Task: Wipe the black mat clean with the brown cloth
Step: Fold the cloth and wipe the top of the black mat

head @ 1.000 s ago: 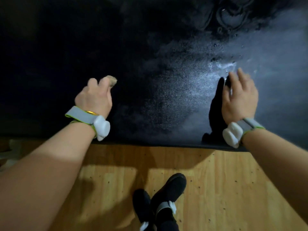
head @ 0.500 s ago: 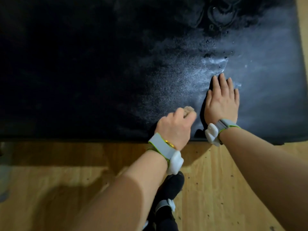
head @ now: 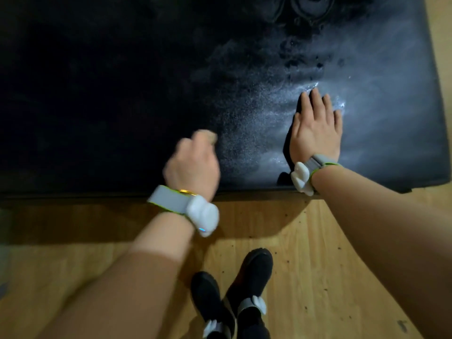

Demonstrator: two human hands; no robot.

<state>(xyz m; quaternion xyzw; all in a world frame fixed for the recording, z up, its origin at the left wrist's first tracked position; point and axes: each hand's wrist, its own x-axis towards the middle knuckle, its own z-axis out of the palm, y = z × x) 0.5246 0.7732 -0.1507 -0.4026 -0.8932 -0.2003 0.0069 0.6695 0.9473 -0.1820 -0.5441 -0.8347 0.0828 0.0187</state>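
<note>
Brown cloth (head: 210,137) bunched in left hand (head: 193,165); right hand (head: 315,133) flat on one mat (head: 122,94).

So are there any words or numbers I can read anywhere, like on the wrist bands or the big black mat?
No readable words or numbers anywhere.
Black rubber mat: only a faint swirly embossed pattern near the top, no letters.
Grey wrist band with white pod on the left hand: a small blue light, no text.
Grey wrist band at the right hand: blank.
Black shoes: no visible label.
</note>
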